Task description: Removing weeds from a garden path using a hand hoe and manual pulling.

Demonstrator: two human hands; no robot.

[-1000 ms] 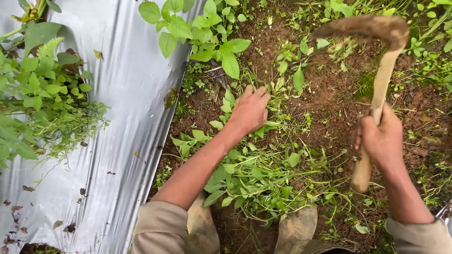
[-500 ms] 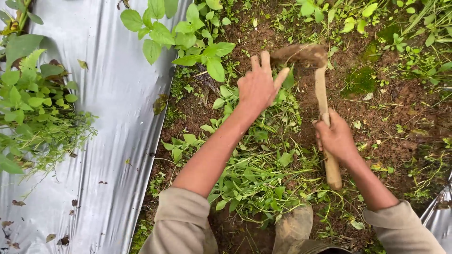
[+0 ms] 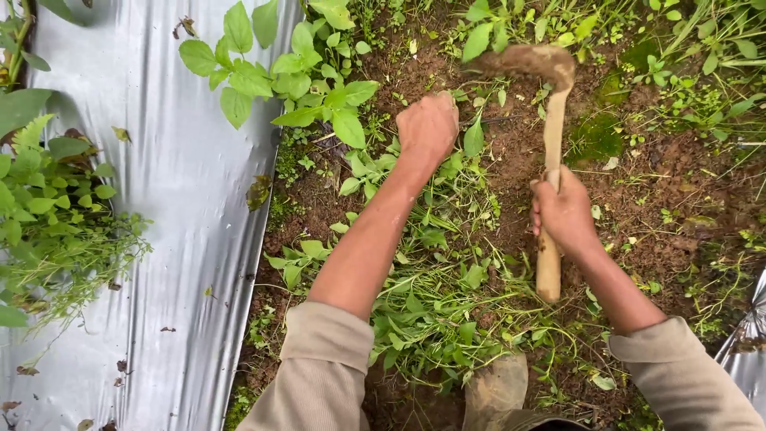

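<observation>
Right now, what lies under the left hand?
The left hand is closed over green weeds on brown soil. What the fingers grip, and the ground directly beneath, is covered.

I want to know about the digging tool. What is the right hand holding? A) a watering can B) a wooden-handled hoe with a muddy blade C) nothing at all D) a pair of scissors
B: the right hand is wrapped around the pale wooden handle of a small hoe, whose soil-caked blade sits above the weeds, while the left hand is closed in a fist over the weeds.
</observation>
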